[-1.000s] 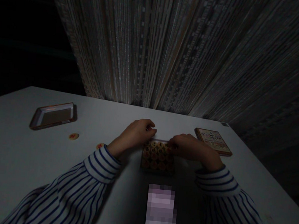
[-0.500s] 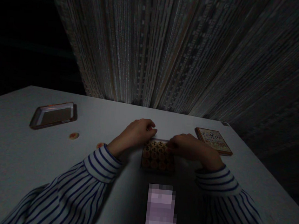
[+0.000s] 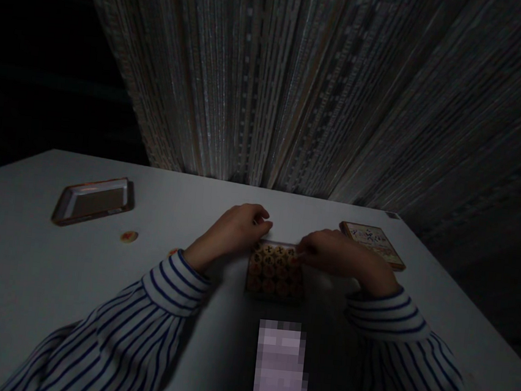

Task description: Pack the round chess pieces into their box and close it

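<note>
A small box [image 3: 273, 297] full of round wooden chess pieces with black and red characters sits on the white table. My left hand [image 3: 243, 226] rests at the box's upper left corner, its fingers curled with a gap between thumb and forefinger and nothing visible between them. At the box's upper right edge is my right hand [image 3: 329, 251], fingers bent together in a pinch over a piece with a red mark; the dim light hides whether it grips that piece.
An open box lid or tray [image 3: 98, 202] lies at the left. One loose piece [image 3: 129, 237] is near it, and another [image 3: 172, 252] lies beside my left cuff. A flat box with a printed cover [image 3: 373, 243] is at the right. A string curtain [image 3: 262, 85] hangs behind the table [image 3: 72, 282].
My right hand has shifted slightly right, uncovering more of the top row of pieces. My left hand has moved a little up and left.
</note>
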